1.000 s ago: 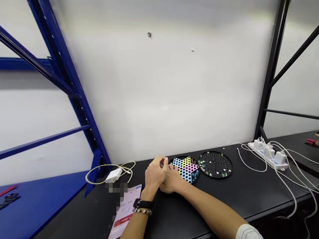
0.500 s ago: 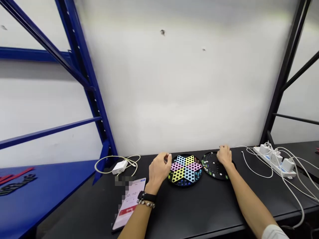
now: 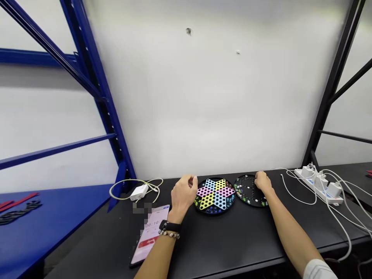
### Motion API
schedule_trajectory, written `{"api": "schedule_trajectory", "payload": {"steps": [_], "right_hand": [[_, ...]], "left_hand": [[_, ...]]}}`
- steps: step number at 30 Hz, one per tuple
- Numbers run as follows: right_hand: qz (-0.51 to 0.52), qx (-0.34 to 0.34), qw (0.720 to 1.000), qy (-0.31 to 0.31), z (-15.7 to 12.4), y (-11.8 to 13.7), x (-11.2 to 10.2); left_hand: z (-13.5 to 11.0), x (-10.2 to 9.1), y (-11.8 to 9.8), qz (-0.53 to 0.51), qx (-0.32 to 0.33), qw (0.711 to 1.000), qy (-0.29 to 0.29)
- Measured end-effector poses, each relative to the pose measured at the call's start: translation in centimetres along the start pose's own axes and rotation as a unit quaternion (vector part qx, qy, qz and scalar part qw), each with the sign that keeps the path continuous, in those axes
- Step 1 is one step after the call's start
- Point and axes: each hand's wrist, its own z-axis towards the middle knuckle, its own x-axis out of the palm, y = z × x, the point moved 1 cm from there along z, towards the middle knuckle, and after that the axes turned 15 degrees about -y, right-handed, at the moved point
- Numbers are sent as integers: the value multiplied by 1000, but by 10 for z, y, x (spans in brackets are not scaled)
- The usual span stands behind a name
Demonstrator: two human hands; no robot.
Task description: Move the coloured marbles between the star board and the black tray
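Note:
A round Chinese checkers board [image 3: 215, 195] lies on the black table, its star in blue, yellow and pink with marbles around the rim. Just left of it, my left hand [image 3: 183, 192] hovers with the fingers curled in; what they hold, if anything, is hidden. To the right is a second round black tray [image 3: 250, 193] with marbles [image 3: 240, 190] along its edge. My right hand [image 3: 263, 181] is over the right side of that tray, its fingers bent together and pointing down-left. Whether a marble is between them I cannot make out.
A phone [image 3: 151, 232] showing a timer lies under my left forearm. Behind it are a white charger [image 3: 138, 192] and its looped cable. A power strip [image 3: 322, 186] with plugs and trailing white cables is at the right. A blue shelf frame [image 3: 99, 89] stands at the left.
My right hand has shifted slightly on the right-hand tray, toward its upper right edge. My left hand stays almost in place. The view has tilted a little.

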Motion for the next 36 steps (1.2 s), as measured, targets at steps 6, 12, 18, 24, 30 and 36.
{"api": "schedule_trajectory", "payload": {"steps": [6,12,18,24,30,36], "right_hand": [[136,-3,990,-32,-3,21,-4],[547,-20,827,127,-56,110,-9],[638,-31,716,283,-107,157,-12],[652,25,723,228,-82,141,-14],[640,156,749,71,-39,98,-4],[572,178,801,9,-13,56,6]], "left_hand": [[-5,4,-1,-5,39,999,8],[-21,14,-15,-92,221,968,72],[-29,25,-16,-130,264,942,158],[-14,22,-3,-117,182,961,175],[-5,20,18,-13,105,945,310],[-7,26,24,-37,92,925,367]]}}
